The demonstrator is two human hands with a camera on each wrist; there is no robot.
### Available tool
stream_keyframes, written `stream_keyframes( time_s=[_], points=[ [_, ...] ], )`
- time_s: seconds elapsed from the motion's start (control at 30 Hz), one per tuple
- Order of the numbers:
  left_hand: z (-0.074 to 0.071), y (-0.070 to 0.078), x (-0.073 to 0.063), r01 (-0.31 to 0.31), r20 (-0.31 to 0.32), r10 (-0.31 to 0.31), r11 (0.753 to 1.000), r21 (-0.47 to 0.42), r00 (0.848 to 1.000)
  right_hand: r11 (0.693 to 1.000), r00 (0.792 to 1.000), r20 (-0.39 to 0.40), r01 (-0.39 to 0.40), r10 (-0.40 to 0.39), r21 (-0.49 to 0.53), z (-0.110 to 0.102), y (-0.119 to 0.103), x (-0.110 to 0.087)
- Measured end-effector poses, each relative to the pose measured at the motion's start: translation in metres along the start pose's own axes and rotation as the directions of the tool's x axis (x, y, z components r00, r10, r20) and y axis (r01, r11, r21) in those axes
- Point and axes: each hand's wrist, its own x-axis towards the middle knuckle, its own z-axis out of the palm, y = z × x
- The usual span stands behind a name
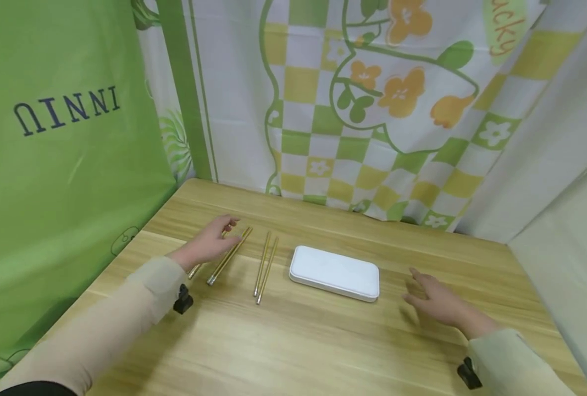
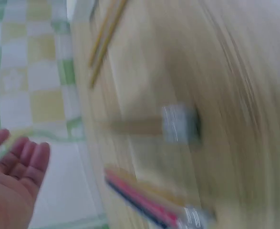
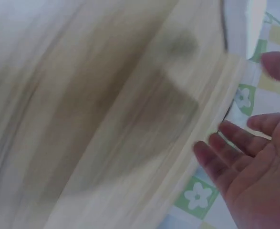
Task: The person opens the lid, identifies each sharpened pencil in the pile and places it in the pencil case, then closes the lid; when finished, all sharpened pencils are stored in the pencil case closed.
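My left hand (image 1: 210, 240) is over the left side of the table, fingers loosely bent and nothing in them. Below and beside it lie slim gold pencils (image 1: 231, 256) with silver ends, some partly hidden by the hand. Two more pencils (image 1: 265, 268) lie to their right, nearly side by side. Blurred in the left wrist view, a group of pencils (image 2: 144, 198) shows yellow, pink and dark blue sides. A white flat case (image 1: 334, 272) with rounded corners lies closed mid-table. To its right my right hand (image 1: 439, 300) hovers with relaxed, spread fingers, holding nothing.
The wooden table (image 1: 313, 346) ends at the back against a checked, flowered curtain (image 1: 318, 118). A green cloth (image 1: 71, 187) hangs along the left edge, and a pale wall (image 1: 565, 220) stands to the right.
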Motion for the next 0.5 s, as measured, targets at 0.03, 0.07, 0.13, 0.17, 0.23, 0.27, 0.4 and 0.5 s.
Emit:
stream_keyframes(
  time_s=[0.03,0.07,0.13,0.17,0.23,0.27,0.4,0.5],
  points=[
    [-0.004,-0.004,-0.004,-0.033,-0.013,0.033,0.999,0.019,0.999,1.000,1.000,-0.022,0.005,-0.005,-0.031,0.001,0.001,-0.003],
    [-0.007,-0.007,-0.009,-0.064,-0.017,0.065,0.997,0.038,0.998,0.998,0.999,-0.043,0.013,-0.016,-0.058,0.003,0.002,-0.005],
    [-0.007,-0.011,-0.019,-0.117,-0.002,0.117,0.989,0.095,0.993,0.993,0.996,-0.079,0.032,-0.041,-0.110,0.006,0.002,-0.010],
    [-0.006,-0.012,-0.025,-0.144,0.012,0.143,0.981,0.132,0.990,0.989,0.993,-0.097,0.050,-0.064,-0.140,0.007,0.001,-0.012],
    [-0.003,-0.013,-0.034,-0.219,0.040,0.216,0.947,0.236,0.976,0.972,0.982,-0.131,0.106,-0.136,-0.211,0.010,-0.003,-0.016],
    [-0.001,-0.013,-0.037,-0.256,0.056,0.250,0.924,0.285,0.967,0.956,0.972,-0.145,0.143,-0.185,-0.257,0.011,-0.005,-0.017],
    [0.008,-0.007,-0.049,-0.444,0.150,0.422,0.786,0.430,0.894,0.838,0.889,-0.168,0.318,-0.426,-0.443,0.021,-0.023,-0.015],
    [0.014,-0.001,-0.053,-0.556,0.227,0.518,0.673,0.488,0.825,0.744,0.812,-0.147,0.425,-0.565,-0.515,0.028,-0.038,-0.013]
  ],
)
